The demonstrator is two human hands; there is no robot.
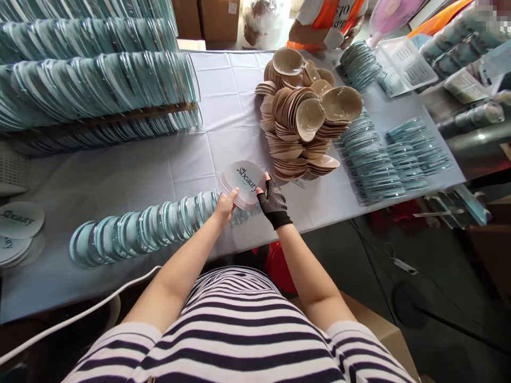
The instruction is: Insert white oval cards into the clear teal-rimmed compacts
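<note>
Between my hands is a stack of round printed cards (243, 180), the top one white with black "beauty" lettering. My bare left hand (227, 205) grips its lower left edge, thumb on top. My right hand (274, 201), in a black fingerless glove, holds the right edge. Just below and to the left, a long row of clear round discs (139, 227) lies along the front of the table. Beyond my right hand rises a heap of beige bra cups (309, 117), nested in stacks.
Tall rows of clear discs (99, 88) stand at the left on a white-covered table (223, 119). More printed cards (22, 221) lie far left. Stacked clear discs (371, 154) and a white basket (403, 66) are at the right. A person in an orange vest (325, 21) is opposite.
</note>
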